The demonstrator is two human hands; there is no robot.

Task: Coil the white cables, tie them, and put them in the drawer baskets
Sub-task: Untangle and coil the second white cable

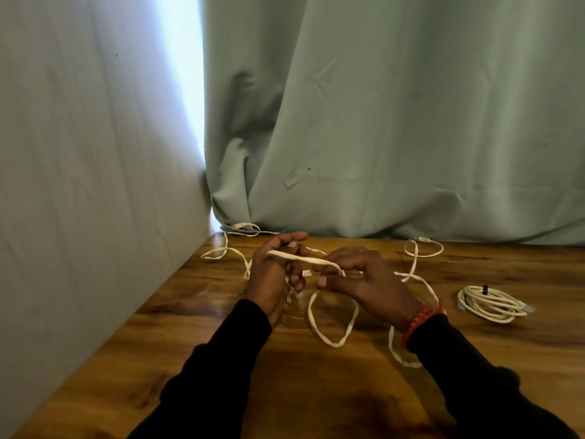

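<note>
Both my hands, left [274,274] and right [364,275], pinch the loose cable [332,339] in their fingers, mid-tabletop [316,391], near its left edge.

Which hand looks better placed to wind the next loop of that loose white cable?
Probably the right hand: the slack cable hangs beneath it, while the left hand anchors the cable's other part.

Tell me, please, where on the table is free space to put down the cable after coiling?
Bare wood lies at the near left, between the wall and the left sleeve, and on the right, nearer than the coiled cable. It is crowded around both hands, where the loose flat cable loops across the table, and along the curtain.
</note>
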